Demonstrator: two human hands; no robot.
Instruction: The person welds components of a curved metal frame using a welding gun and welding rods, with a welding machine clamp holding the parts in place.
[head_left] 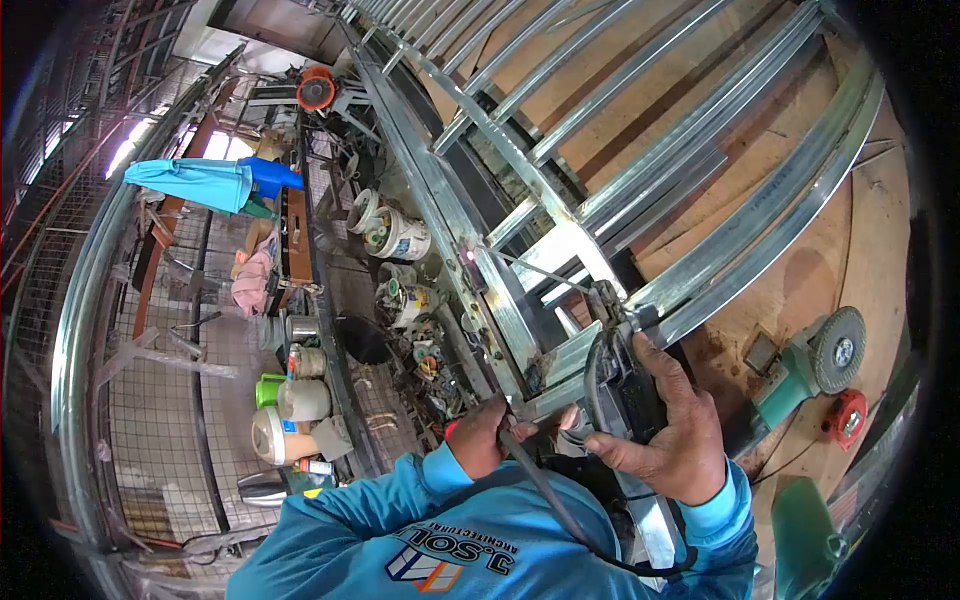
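Note:
My right hand (685,430) is closed around a black welding electrode holder (622,375), thumb on the near side and fingers along the far side. From its top a thin welding rod (545,272) reaches left over the metal frame (545,195). My left hand (482,437) is closed by the frame's near corner, at a thick dark cable (550,487) that runs down across my blue shirt. Its fingertips are partly hidden. A small bright pinkish spot (470,255) shows on the steel beam (425,205) near the rod's far end.
An angle grinder (785,390) and a red round tape measure (846,418) lie to the right on the wooden board (790,290). White buckets (400,238) stand left of the beam. Containers (300,400) sit farther left, by a pink cloth (252,283) and blue cloth (190,182).

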